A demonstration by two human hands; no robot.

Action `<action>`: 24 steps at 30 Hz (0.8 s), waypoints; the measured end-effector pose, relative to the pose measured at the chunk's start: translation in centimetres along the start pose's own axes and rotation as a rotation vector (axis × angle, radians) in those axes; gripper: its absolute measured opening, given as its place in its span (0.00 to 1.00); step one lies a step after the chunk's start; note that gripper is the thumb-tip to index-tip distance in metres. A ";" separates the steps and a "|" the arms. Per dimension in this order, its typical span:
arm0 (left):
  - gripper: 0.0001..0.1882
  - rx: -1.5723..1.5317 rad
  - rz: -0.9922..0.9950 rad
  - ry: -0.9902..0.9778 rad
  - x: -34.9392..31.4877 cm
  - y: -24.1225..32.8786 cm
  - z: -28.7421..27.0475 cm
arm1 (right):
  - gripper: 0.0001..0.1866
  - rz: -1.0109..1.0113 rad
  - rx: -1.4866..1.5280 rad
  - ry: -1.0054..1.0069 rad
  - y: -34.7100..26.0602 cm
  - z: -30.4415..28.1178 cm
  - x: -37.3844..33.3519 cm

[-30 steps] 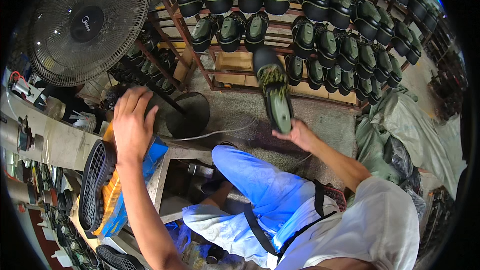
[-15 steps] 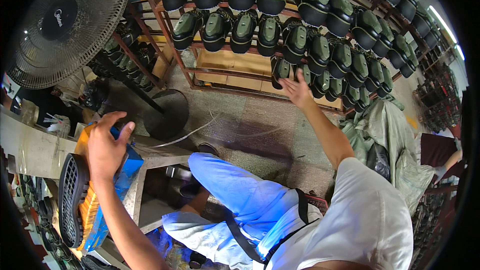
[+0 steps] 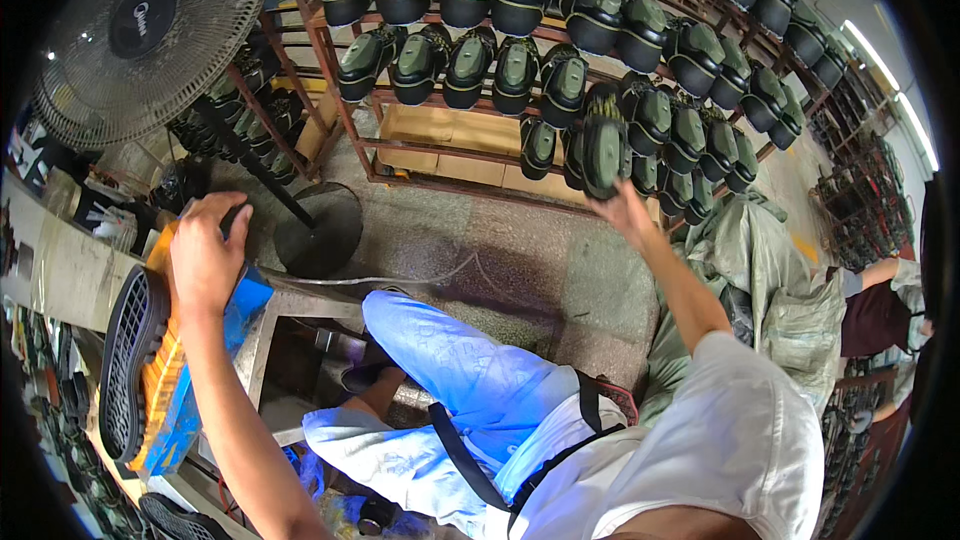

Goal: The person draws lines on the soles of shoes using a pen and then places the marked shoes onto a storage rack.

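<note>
The green and black shoe [image 3: 606, 145] was in the right hand [image 3: 628, 208], which grasped it from below with the sole turned toward the camera. It was held up against the lower rows of the metal rack [image 3: 320, 60], among the other shoes [image 3: 520, 75] of the same kind. The left hand [image 3: 208, 258] lay spread and released, palm down, on the orange and blue tool [image 3: 175, 390] at the edge of the worktop [image 3: 60, 270]. Beside it lay one black ribbed sole [image 3: 125, 365].

In my judgement, the shoe could slip from the hand, or push a neighbouring shoe off its peg. The cause would be the long reach from a sitting position and the narrow gaps between the shoes.

As for the count: one shoe was in the hand. I could count about thirty shoes on the rack, but an exact number cannot be given, because the rows bend away at the rim. One standing fan [image 3: 150, 25] stood on the floor [image 3: 520, 270] to the left, and grey-green sacks [image 3: 770, 270] lay to the right, their number unclear.
</note>
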State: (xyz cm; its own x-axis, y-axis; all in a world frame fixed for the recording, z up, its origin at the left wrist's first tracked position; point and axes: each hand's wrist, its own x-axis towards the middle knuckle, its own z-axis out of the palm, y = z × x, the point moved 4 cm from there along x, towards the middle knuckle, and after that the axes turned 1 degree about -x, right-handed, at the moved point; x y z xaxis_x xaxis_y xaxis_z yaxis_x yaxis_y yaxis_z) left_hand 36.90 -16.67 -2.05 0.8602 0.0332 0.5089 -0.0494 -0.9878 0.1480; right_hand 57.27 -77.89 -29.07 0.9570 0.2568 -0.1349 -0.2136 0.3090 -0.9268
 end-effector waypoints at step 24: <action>0.51 0.720 -0.782 0.215 -26.8 -0.3 -26.0 | 0.47 -0.825 -0.521 -1.099 -1.4 70.1 -3.3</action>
State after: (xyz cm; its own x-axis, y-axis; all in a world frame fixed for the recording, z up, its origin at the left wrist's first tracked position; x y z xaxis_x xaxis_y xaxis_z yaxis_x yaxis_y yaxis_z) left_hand 0.72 -13.32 6.30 0.4140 0.6491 0.6381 0.8436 -0.5370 -0.0010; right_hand 40.67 -14.94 -2.75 0.0917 0.8012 0.5914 0.6290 0.4138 -0.6582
